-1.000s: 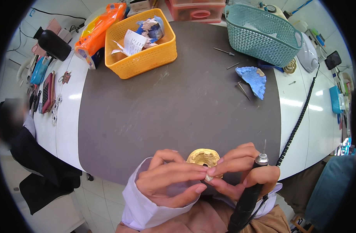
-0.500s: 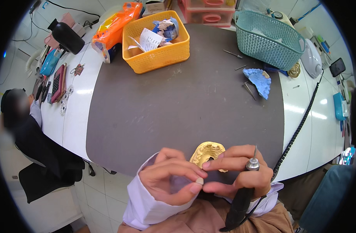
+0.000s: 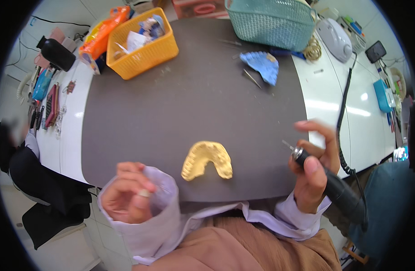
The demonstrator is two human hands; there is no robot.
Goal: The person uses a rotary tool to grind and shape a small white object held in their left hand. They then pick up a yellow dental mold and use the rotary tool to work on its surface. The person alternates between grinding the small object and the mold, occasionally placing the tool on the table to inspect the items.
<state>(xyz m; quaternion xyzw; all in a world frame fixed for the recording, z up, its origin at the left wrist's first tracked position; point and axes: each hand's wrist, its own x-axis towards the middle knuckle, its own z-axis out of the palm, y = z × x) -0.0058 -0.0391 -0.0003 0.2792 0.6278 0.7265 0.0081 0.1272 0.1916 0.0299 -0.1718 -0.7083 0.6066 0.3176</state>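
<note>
A small whitish tooth crown (image 3: 144, 193) sits pinched between the thumb and fingers of my left hand (image 3: 128, 194), just off the table's near edge. My right hand (image 3: 316, 171) holds a black rotary handpiece (image 3: 341, 194) against the palm, its index finger lifted away. A thin bur (image 3: 287, 144) sticks out of the metal tip, pointing up and left. Between my hands, a yellow horseshoe-shaped dental cast (image 3: 208, 152) lies on the dark table mat (image 3: 171, 108), touched by neither hand.
Toward the back are a yellow basket (image 3: 144, 56), a teal basket (image 3: 271, 27) and a blue dental piece (image 3: 263, 67) with burs beside it. The handpiece's coiled black cord (image 3: 344, 117) runs down the right side. Another person (image 3: 40, 180) sits at the far left.
My hands have moved apart, the left one leftward with the crown, the right one rightward and up with the handpiece. The cast now shows whole. The view has shifted.
</note>
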